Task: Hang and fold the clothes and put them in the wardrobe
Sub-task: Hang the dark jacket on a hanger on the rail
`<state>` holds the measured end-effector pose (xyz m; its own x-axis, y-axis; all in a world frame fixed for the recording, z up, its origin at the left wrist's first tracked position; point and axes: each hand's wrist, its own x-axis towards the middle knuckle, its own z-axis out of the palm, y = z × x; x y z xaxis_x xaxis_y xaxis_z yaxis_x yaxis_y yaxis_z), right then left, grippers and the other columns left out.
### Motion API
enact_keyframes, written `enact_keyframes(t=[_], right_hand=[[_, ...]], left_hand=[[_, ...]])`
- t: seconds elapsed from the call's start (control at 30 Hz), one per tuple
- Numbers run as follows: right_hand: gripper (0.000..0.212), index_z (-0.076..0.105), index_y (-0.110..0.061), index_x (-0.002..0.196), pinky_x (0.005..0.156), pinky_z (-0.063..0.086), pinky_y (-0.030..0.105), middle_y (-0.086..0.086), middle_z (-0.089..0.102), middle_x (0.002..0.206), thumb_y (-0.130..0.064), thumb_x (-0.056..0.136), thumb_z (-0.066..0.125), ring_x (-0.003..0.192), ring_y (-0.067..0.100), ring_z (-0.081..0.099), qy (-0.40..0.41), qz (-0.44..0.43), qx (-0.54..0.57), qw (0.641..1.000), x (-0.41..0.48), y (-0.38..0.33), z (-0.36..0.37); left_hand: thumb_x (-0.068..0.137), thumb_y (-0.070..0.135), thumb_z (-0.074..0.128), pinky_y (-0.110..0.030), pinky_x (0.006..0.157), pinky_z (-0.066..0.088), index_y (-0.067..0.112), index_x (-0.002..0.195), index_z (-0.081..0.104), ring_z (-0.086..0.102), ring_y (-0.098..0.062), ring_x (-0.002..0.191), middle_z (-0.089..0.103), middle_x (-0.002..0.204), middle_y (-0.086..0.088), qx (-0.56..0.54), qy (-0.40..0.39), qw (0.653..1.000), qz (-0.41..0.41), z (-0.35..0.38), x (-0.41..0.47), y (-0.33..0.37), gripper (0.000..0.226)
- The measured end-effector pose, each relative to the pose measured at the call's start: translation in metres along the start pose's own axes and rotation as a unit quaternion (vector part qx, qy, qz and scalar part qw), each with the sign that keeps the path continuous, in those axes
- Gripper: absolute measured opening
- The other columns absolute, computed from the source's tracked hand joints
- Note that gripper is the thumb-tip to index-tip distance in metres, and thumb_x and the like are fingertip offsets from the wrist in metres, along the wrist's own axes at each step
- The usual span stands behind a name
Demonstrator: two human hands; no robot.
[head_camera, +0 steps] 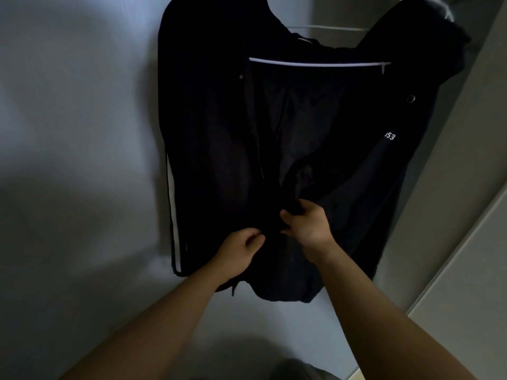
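Pinching dark jacket (288,138) front edges: left hand (241,253), right hand (307,223); bare surface (82,133) left.

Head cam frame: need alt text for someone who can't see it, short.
Two bare hands, left hand and right hand, pinch the front edges of a dark jacket near its hem. The jacket lies spread on a pale surface, with white piping across its inside.

The dark jacket (288,133) is showing small white marks (389,136) on its right side. They are reading "53", with one more sign before them that is too cut off to tell. No other words are showing.
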<state>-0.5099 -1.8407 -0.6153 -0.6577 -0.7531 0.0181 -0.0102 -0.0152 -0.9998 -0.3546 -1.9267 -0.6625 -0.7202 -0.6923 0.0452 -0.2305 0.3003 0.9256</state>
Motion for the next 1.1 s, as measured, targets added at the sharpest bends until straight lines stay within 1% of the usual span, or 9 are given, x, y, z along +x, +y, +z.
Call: enact_keyframes(t=[0.17,0.33,0.5,0.6,0.77,0.83,0.97,1.03,1.1], right_hand=[[0.021,0.066,-0.007,0.110,0.077,0.062,0.035,0.008,0.075,0.103,0.004,0.092,0.065,0.093,0.022,0.074,-0.023,0.008,0.096,0.995,-0.009,0.003,0.005],[0.030,0.062,-0.007,0.118,0.085,0.061,0.042,0.010,0.072,0.109,0.001,0.090,0.070,0.097,0.027,0.072,-0.067,0.059,0.014,0.996,-0.019,0.012,0.010],[0.007,0.061,-0.008,0.099,0.064,0.062,0.035,0.011,0.072,0.096,-0.003,0.100,0.056,0.084,0.025,0.074,-0.025,0.053,0.029,0.998,-0.016,0.012,0.007],[0.008,0.061,-0.005,0.100,0.068,0.063,0.041,0.011,0.073,0.092,-0.003,0.101,0.053,0.084,0.025,0.074,-0.002,0.020,0.035,0.999,-0.011,0.015,0.005],[0.016,0.056,-0.009,0.113,0.077,0.063,0.043,0.007,0.070,0.102,-0.018,0.100,0.060,0.087,0.022,0.072,0.057,0.031,0.031,0.997,-0.002,0.032,-0.002],[0.028,0.054,-0.016,0.116,0.079,0.061,0.042,0.002,0.067,0.102,-0.027,0.095,0.068,0.087,0.021,0.070,0.069,0.062,-0.035,0.995,-0.006,0.044,-0.005],[0.024,0.064,-0.012,0.085,0.059,0.052,0.030,-0.003,0.065,0.068,-0.033,0.090,0.074,0.063,0.014,0.063,0.016,0.074,-0.157,0.985,-0.033,0.066,-0.006],[0.038,0.061,-0.008,0.071,0.046,0.045,0.024,0.003,0.058,0.054,-0.038,0.095,0.068,0.046,0.014,0.055,-0.023,0.098,-0.125,0.987,-0.050,0.073,-0.005],[0.046,0.064,-0.009,0.076,0.044,0.044,0.022,0.006,0.061,0.056,-0.050,0.097,0.059,0.044,0.013,0.058,-0.047,0.133,-0.086,0.986,-0.065,0.075,-0.003]], left_hand=[[0.093,0.012,0.069,-0.017,0.084,0.053,0.034,0.098,0.071,0.069,0.001,0.094,0.074,0.095,0.018,0.006,0.002,1.000,0.017,-0.005,-0.002,-0.008,0.022],[0.082,0.019,0.081,-0.036,0.090,0.058,0.025,0.101,0.074,0.072,-0.007,0.092,0.077,0.096,0.008,-0.005,0.053,0.998,0.016,-0.004,0.002,-0.007,0.021],[0.077,0.025,0.084,-0.028,0.082,0.057,0.035,0.089,0.074,0.073,-0.006,0.089,0.077,0.092,0.011,0.001,-0.038,0.999,0.001,-0.008,-0.003,-0.013,0.018],[0.085,0.023,0.079,-0.025,0.078,0.056,0.034,0.080,0.071,0.072,-0.003,0.083,0.075,0.083,0.014,0.083,-0.094,0.992,-0.015,-0.006,-0.009,-0.023,0.014],[0.091,0.016,0.073,-0.038,0.061,0.062,0.018,0.087,0.073,0.076,-0.022,0.078,0.077,0.087,-0.004,-0.001,-0.038,0.995,-0.089,-0.002,-0.010,-0.024,0.005],[0.088,0.015,0.077,-0.035,0.063,0.062,0.016,0.088,0.075,0.076,-0.020,0.078,0.078,0.085,-0.003,-0.020,-0.015,0.996,-0.086,-0.001,-0.006,-0.022,0.003],[0.082,0.018,0.083,-0.020,0.063,0.057,0.013,0.088,0.078,0.076,-0.014,0.076,0.078,0.080,-0.001,-0.055,0.019,0.994,-0.092,0.004,0.002,-0.012,0.009],[0.080,0.018,0.085,-0.019,0.063,0.056,0.009,0.092,0.078,0.076,-0.014,0.077,0.078,0.081,-0.003,-0.073,0.026,0.992,-0.102,0.009,0.007,-0.009,0.016],[0.082,0.021,0.084,-0.024,0.069,0.060,0.009,0.095,0.078,0.076,-0.016,0.080,0.078,0.084,-0.004,-0.080,0.024,0.991,-0.107,0.013,0.010,-0.007,0.019]])
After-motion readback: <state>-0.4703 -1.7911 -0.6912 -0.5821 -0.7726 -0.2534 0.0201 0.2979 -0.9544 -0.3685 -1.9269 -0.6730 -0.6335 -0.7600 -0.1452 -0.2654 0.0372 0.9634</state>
